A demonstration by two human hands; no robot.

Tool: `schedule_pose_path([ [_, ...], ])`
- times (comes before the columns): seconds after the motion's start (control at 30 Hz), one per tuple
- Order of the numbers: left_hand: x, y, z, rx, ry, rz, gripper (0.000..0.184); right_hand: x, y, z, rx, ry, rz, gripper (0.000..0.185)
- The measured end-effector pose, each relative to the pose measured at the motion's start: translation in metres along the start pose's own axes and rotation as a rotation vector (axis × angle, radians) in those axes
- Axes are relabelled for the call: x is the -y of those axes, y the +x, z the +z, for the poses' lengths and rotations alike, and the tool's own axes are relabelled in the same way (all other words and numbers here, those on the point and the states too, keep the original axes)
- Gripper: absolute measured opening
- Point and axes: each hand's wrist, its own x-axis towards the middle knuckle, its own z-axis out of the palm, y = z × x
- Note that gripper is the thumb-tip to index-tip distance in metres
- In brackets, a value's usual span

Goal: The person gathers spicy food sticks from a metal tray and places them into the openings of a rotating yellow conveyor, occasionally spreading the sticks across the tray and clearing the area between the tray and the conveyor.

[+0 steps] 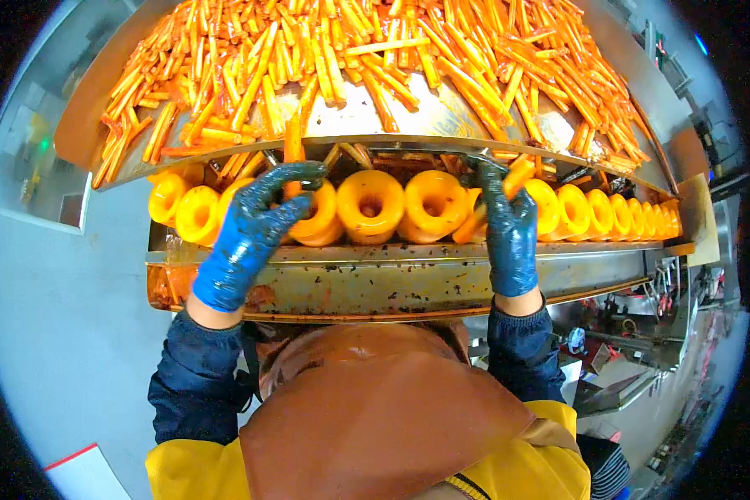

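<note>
My left hand [254, 229], in an oily blue glove, pinches an upright orange stick [293, 140] between thumb and fingers. The stick stands over the funnel-mouthed orange cup [317, 218] beside that hand. My right hand [510, 229], gloved alike, is closed on a slanting orange stick [519, 177]. Its lower end shows left of the fingers, close to another orange cup [434, 206]. Between my hands sits a further cup [370, 207] with a dark hole in its middle. The fingers partly hide both sticks.
Beyond the row, a metal tray [350, 121] bears a heap of glossy, sauce-coated orange sticks [475, 58]. More orange cups [600, 214] run off to the right. Nearest me lies a metal trough [392, 287] with dark specks. A brown apron [375, 408] covers my front.
</note>
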Motion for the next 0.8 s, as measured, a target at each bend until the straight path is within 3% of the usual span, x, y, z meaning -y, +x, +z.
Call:
schedule_pose_path([
  [0.03,-0.001,0.001,-0.003,0.01,-0.084,0.078,0.032,0.002,0.004,-0.002,-0.012,-0.08,-0.08,0.023],
  [0.07,-0.008,-0.001,-0.01,0.006,-0.024,-0.112,0.03,0.008,0.004,0.0,-0.08,0.202,0.19,0.02],
  [0.17,-0.021,-0.029,-0.059,0.263,-0.008,-0.124,0.028,0.025,-0.011,0.042,-0.011,0.26,0.265,0.028],
  [0.23,-0.024,-0.03,-0.068,0.318,0.038,-0.106,0.031,0.04,-0.011,0.068,0.066,0.083,-0.075,0.028],
  [0.3,-0.015,-0.022,-0.083,0.374,0.085,-0.094,0.034,0.054,-0.003,0.107,0.159,0.63,0.171,0.026],
  [0.37,0.016,-0.005,-0.099,0.592,0.434,0.532,0.033,0.031,-0.002,0.143,0.175,0.559,-0.002,0.024],
  [0.4,-0.016,-0.013,-0.088,0.51,0.079,-0.127,0.025,0.015,-0.003,0.15,0.189,0.367,-0.041,0.028],
  [0.43,-0.013,-0.012,-0.094,0.503,0.079,-0.121,0.025,0.014,-0.002,0.153,0.199,0.175,-0.081,0.033],
  [0.5,-0.002,-0.005,-0.108,0.505,0.38,0.104,0.02,0.025,-0.007,0.135,0.224,0.146,-0.06,0.034],
  [0.53,-0.005,-0.003,-0.111,0.527,0.573,0.314,0.02,0.03,-0.006,0.123,0.244,0.119,-0.028,0.036],
  [0.57,-0.012,-0.002,-0.113,0.524,0.57,0.32,0.02,0.017,-0.003,0.114,0.234,0.098,-0.044,0.036],
  [0.63,-0.023,0.0,-0.115,0.668,0.579,0.14,0.018,0.028,0.002,0.084,0.274,0.114,0.045,0.031],
  [0.7,-0.018,0.011,-0.114,0.788,0.548,0.269,0.016,0.025,0.014,0.059,0.277,0.28,0.074,0.025],
  [0.73,-0.013,0.014,-0.109,0.798,0.391,0.14,0.017,0.016,0.025,0.045,0.288,0.132,-0.051,0.021],
  [0.8,-0.008,0.021,-0.096,0.713,0.182,-0.214,0.03,0.017,0.051,0.019,0.246,-0.067,-0.035,0.019],
])
